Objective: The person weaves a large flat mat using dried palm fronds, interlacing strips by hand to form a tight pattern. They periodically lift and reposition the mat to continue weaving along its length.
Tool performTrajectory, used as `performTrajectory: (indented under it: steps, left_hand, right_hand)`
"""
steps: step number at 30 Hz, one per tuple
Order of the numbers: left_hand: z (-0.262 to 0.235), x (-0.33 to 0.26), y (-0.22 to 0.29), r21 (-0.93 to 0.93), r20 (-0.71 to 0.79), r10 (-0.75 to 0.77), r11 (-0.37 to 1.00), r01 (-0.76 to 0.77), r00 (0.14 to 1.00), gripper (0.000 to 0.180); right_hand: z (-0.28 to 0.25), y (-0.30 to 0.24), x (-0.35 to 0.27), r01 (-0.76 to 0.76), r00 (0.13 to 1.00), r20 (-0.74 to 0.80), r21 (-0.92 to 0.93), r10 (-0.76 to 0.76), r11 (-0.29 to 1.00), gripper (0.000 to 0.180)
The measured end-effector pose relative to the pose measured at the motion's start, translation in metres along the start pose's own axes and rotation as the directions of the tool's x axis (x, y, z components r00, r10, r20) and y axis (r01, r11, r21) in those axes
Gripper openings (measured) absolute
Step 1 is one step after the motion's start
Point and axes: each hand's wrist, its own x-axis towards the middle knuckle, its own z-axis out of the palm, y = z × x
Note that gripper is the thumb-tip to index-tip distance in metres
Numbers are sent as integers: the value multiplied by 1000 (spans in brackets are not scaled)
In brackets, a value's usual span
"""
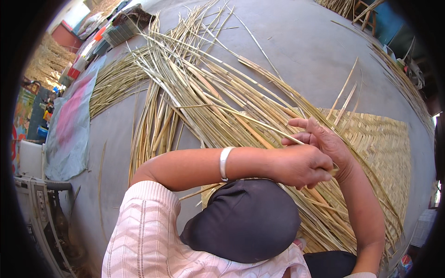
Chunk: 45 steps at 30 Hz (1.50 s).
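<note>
My left hand (306, 167), with a silver bangle on its wrist, is closed around a thin tan reed (259, 124). The reed slants up to the left over the other stalks, and a short pale end pokes out below the fist. Just behind and partly hidden by the left hand is my right hand (328, 142), its fingers apart and bent loosely beside the reed. Under both hands lies a large bundle of dry reeds (218, 97), fanned out across the floor. A woven reed mat (380, 153) lies beneath the bundle's right side.
More reeds (118, 78) are stacked at the far left, beside a pale plastic sheet (72, 120) with a pink patch. A grey crate (125, 30) stands behind them. Machinery (41, 217) is at the lower left. Long stalks (405, 78) lie along the right edge.
</note>
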Motion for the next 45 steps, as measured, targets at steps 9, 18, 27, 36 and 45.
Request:
performTrajectory:
  steps: [9, 18, 27, 36, 45]
  left_hand:
    - [39, 61, -13, -61, 301, -207, 970, 235, 931, 30]
    - [31, 78, -42, -391, 155, -354, 835, 386, 922, 38]
    - [5, 74, -62, -80, 58, -565, 819, 568, 823, 25]
    - [-68, -24, -74, 676, -441, 35, 670, 306, 897, 22]
    - [-164, -345, -47, 261, -906, 403, 283, 923, 133, 32]
  right_hand:
    - [-30, -21, -60, 112, 887, -333, -515, -319, 850, 29]
    - [-185, -22, -191, 659, 171, -719, -424, -673, 621, 13]
    - [-307, 105, -226, 750, 234, -925, -24, -299, 661, 16]
    - [-277, 135, -175, 293, 624, -780, 190, -37, 937, 45]
    - [-177, 116, -75, -224, 825, -550, -115, 126, 968, 33]
